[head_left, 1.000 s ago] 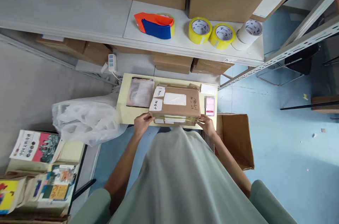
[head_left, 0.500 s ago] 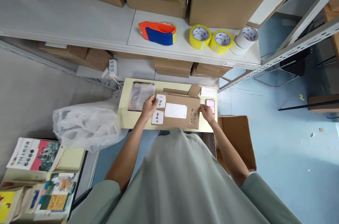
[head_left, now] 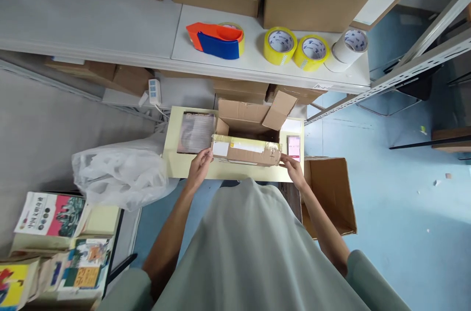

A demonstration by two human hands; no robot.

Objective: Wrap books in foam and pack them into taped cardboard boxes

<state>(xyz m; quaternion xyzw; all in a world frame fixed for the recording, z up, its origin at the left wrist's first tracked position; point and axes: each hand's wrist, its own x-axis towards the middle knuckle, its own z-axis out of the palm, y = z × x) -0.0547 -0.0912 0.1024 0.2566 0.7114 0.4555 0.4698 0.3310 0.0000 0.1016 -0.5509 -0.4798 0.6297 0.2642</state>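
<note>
A cardboard box [head_left: 246, 156] with raised flaps is on the pale yellow table [head_left: 172, 166], its dark opening facing up. Yellowish tape and white labels run along the panel nearest me. My left hand [head_left: 200, 165] grips the box's near left corner, fingers pinched on it. At the near right corner, my right hand [head_left: 292, 168] holds the box the same way. Just right of the box lies a phone [head_left: 293, 148] with a lit screen. To the left is a plastic-wrapped flat item [head_left: 196, 133], maybe a book. What is inside the box is too dark to tell.
Above the table runs a grey shelf [head_left: 110, 26] with a tape dispenser [head_left: 217, 41], tape rolls [head_left: 280, 46] and large boxes. Left hangs a white plastic bag [head_left: 121, 168]; books [head_left: 51, 213] are stacked lower left. An open carton [head_left: 329, 193] stands on the floor at right.
The box has been turned: its labelled face first lay upward, and now the flapped opening shows on top. My hands moved from its upper sides down to its near corners.
</note>
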